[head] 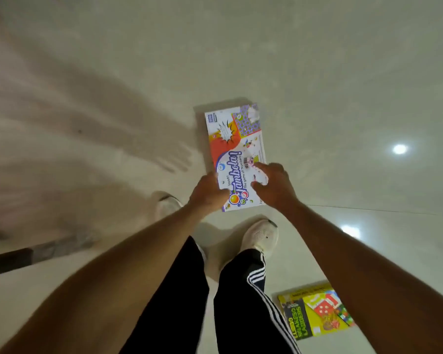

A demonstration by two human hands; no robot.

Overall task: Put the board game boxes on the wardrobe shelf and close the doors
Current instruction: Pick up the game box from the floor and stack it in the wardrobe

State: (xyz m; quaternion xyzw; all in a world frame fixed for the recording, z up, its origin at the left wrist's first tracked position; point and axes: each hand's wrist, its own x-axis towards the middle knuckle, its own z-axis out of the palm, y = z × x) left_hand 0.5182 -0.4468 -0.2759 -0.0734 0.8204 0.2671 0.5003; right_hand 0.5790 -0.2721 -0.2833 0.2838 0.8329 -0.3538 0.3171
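Note:
A white, orange and purple Tambola board game box point(234, 146) lies flat on the pale floor in front of my feet. My left hand point(207, 192) grips its near left edge, thumb on top. My right hand point(273, 183) rests on the near right part of the lid, fingers spread over it. A second box, yellow and black with a red die printed on it point(315, 311), lies on the floor at the lower right, beside my right leg. No wardrobe or shelf is in view.
Glossy pale floor tiles point(317, 98) fill the view, with ceiling lights reflected at the right. My white shoes point(260, 235) stand just behind the Tambola box. A dark, blurred object point(8, 259) sits at the left edge.

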